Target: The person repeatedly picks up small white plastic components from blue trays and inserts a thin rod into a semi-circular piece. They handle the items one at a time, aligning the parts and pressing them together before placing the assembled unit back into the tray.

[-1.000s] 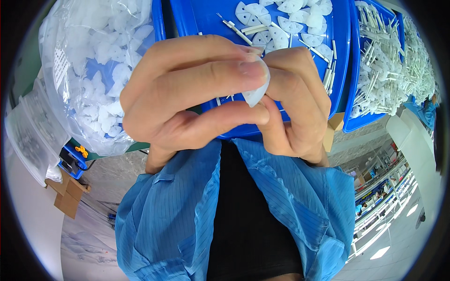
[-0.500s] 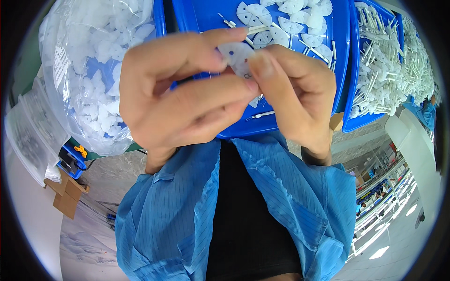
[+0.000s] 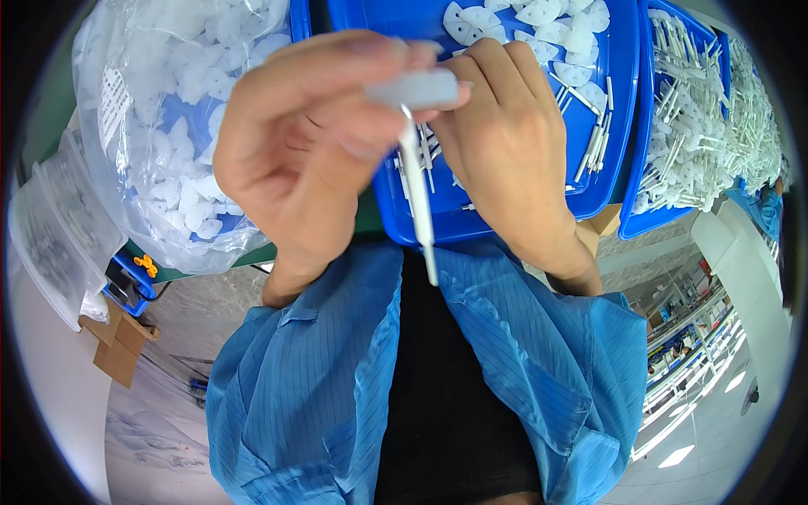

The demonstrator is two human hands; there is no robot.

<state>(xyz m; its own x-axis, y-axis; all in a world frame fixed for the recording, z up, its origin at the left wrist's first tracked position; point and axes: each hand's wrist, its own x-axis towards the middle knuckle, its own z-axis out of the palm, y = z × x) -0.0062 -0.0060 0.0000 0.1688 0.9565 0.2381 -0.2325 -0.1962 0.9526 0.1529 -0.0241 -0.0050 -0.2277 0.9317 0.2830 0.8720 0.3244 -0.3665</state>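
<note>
My left hand [image 3: 290, 160] pinches a translucent white fan-shaped plastic piece [image 3: 427, 87], now seen nearly edge-on. A thin white rod [image 3: 418, 194] hangs from the piece, slanting down toward my chest. My right hand [image 3: 509, 139] is beside it on the right, back of the hand up, fingers curled inward near the piece's edge. Its fingertips are hidden, so what they grip cannot be made out. Below both hands lies a blue tray [image 3: 619, 181] with loose fan-shaped pieces [image 3: 581, 42] at the far side and white rods [image 3: 599, 139] at the right.
On the left, a clear plastic bag [image 3: 101, 194] holds many white pieces. Another blue bin [image 3: 633, 225] at the right is heaped with pieces and rods. Further left stand clear plastic containers [image 3: 55, 244] and a small blue box with orange parts [image 3: 146, 266].
The plastic piece has turned from face-on to edge-on, and the rod now hangs in sight below it. My right hand has rolled over from a thumb-up pinch to back up.
</note>
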